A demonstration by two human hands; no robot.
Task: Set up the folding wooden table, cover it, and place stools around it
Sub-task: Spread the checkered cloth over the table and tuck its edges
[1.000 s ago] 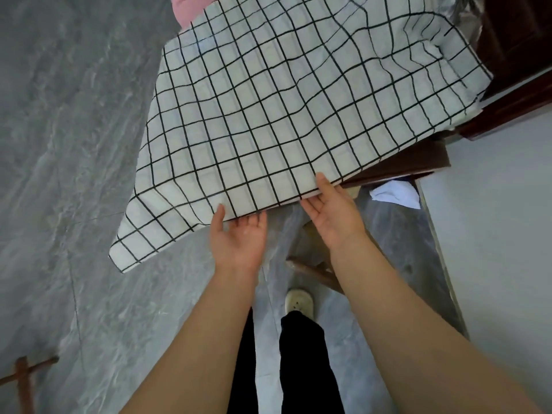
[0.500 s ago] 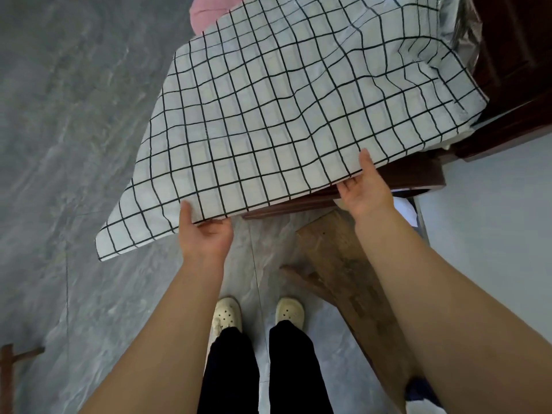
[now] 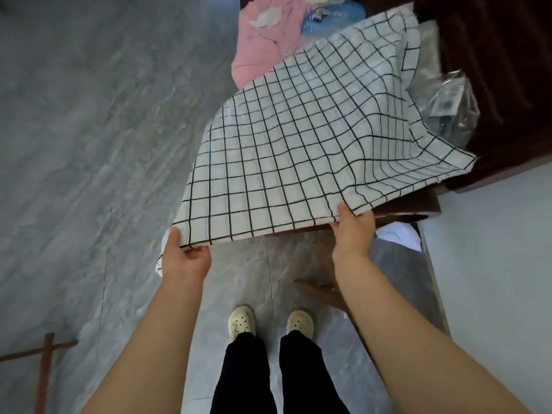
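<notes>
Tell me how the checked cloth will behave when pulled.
Probably floppy: the checked cloth ripples and droops where the left hand and right hand pinch its near edge. Likely light, since thumb-and-finger holds lift it. It may slide on the wooden table.

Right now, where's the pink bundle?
Head view, top centre: the pink bundle sits just past the far left edge of the cloth, with blue plastic at its right.
</notes>
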